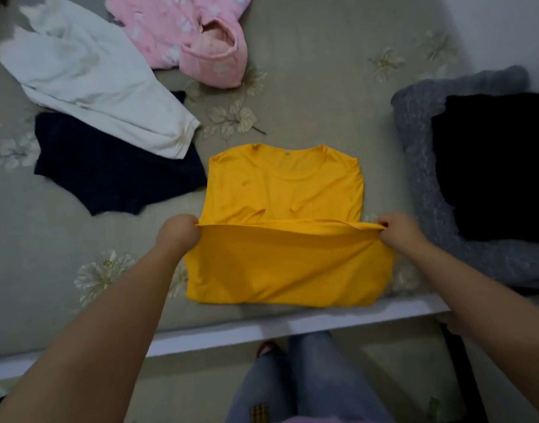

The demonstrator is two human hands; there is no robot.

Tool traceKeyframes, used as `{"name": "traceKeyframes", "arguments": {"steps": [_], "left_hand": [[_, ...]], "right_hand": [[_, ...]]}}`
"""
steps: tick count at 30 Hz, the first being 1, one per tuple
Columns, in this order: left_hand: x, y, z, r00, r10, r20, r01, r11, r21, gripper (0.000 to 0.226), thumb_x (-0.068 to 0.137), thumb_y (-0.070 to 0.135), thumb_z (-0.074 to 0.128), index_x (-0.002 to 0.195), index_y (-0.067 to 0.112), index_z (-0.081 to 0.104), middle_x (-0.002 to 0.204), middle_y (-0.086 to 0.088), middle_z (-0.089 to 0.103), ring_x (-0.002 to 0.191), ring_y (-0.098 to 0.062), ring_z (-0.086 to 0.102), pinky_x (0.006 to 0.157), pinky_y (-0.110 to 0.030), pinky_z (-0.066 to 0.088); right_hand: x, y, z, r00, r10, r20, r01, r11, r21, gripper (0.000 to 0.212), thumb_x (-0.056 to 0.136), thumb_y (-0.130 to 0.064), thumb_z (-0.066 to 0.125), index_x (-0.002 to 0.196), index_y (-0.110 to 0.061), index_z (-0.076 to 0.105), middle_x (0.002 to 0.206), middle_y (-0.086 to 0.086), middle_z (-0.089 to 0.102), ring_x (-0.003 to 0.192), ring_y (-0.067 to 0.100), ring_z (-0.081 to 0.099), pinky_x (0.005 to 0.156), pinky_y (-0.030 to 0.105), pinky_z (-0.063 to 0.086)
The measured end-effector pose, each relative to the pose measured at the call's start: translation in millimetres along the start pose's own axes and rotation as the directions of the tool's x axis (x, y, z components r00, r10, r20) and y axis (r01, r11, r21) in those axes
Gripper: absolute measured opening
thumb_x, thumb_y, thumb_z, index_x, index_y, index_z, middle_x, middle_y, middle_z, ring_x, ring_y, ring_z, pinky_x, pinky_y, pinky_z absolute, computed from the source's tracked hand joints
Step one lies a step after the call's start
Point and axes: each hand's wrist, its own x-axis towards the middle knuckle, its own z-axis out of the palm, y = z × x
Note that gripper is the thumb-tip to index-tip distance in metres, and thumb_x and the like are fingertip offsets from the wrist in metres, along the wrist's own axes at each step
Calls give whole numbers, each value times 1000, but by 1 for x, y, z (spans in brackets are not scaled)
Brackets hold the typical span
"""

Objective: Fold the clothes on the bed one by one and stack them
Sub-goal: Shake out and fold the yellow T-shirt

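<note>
A yellow T-shirt lies on the bed near its front edge, collar away from me and sleeves tucked in. Its lower half is lifted and doubled over toward the collar. My left hand is shut on the hem's left corner. My right hand pinches the hem's right corner. At the right sits a stack: a folded black garment on top of a grey knit one.
Unfolded clothes lie at the back left: a white garment, a dark navy one partly under it, and a pink flowered hooded piece. The bed's white front edge runs below the shirt. My jeans-clad legs stand before it.
</note>
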Motion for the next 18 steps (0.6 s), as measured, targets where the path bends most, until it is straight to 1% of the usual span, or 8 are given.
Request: {"name": "traceKeyframes", "arguments": {"steps": [3, 7, 9, 10, 12, 15, 17, 18], "left_hand": [[47, 19, -18, 993, -84, -78, 76, 992, -99, 32, 84, -3, 41, 57, 12, 33, 60, -5, 35, 54, -17, 33, 48, -27, 22], [104, 32, -27, 978, -129, -162, 103, 982, -161, 30, 82, -4, 40, 57, 10, 32, 59, -6, 35, 52, -18, 31, 48, -27, 21], [131, 37, -27, 962, -158, -224, 115, 974, -194, 23, 83, -3, 39, 64, 10, 36, 61, -6, 37, 53, -19, 33, 49, -28, 22], [145, 41, -27, 952, -169, -254, 118, 972, -205, 18, 84, -2, 38, 70, 10, 40, 62, -6, 38, 54, -19, 34, 49, -28, 24], [171, 47, -27, 946, -170, -276, 118, 974, -195, 12, 85, -1, 39, 79, 9, 44, 66, -6, 42, 57, -20, 38, 50, -28, 26], [210, 58, -30, 970, -149, -193, 129, 985, -110, 15, 88, 2, 39, 75, 6, 45, 87, -16, 52, 84, -31, 52, 62, -32, 34], [234, 64, -30, 982, -149, -118, 146, 989, -29, 16, 91, 7, 38, 94, 3, 53, 109, -18, 56, 104, -33, 53, 77, -34, 39], [245, 68, -29, 985, -151, -88, 152, 988, 6, 21, 91, 10, 39, 105, 4, 54, 116, -17, 55, 108, -32, 52, 82, -34, 40]], "right_hand": [[51, -6, -19, 999, 33, -25, -29, 985, 169, 19, 79, 8, 53, 92, 6, 67, 98, 25, 63, 95, 37, 56, 68, 33, 39], [111, -23, -33, 993, 88, -82, -65, 965, 254, 19, 82, 9, 46, 74, -1, 60, 85, 22, 55, 85, 33, 52, 60, 29, 29], [143, -30, -33, 990, 94, -101, -65, 964, 259, 26, 82, 10, 43, 63, -2, 55, 89, 25, 57, 94, 38, 54, 65, 30, 30], [158, -33, -31, 986, 104, -128, -65, 959, 276, 25, 82, 10, 43, 65, -1, 57, 94, 27, 61, 98, 39, 55, 67, 33, 33], [185, -36, -30, 976, 152, -157, -97, 945, 314, 21, 83, 9, 44, 87, 10, 65, 107, 29, 62, 103, 39, 54, 78, 36, 41], [223, -36, -32, 953, 302, -9, -278, 889, 363, 30, 92, 0, 39, 114, 10, 57, 123, 28, 54, 116, 37, 50, 93, 35, 41], [243, -38, -38, 924, 372, 91, -380, 862, 337, 35, 96, -4, 35, 126, 5, 50, 135, 23, 48, 125, 32, 46, 98, 31, 39], [251, -38, -39, 917, 391, 75, -393, 858, 331, 36, 96, -4, 35, 128, 4, 48, 137, 21, 46, 126, 31, 45, 98, 29, 38]]}}
